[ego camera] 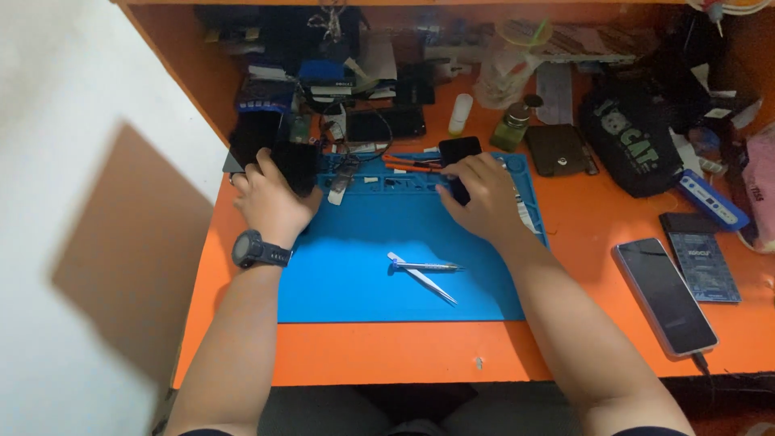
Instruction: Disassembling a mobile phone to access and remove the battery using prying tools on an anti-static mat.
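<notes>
The left hand (270, 198) grips a flat black phone (278, 157) at the blue silicone mat's (355, 274) corner; the right hand (480, 198) clasps a small black device (458, 150) (partly hidden). Keep both supported over the orange worktop (597, 234).

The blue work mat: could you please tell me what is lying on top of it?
On the blue work mat lie metal tweezers, with orange-handled tools along its far edge. The right hand rests on it, holding a dark phone-like piece; whatever lies beneath that hand is hidden.
</notes>
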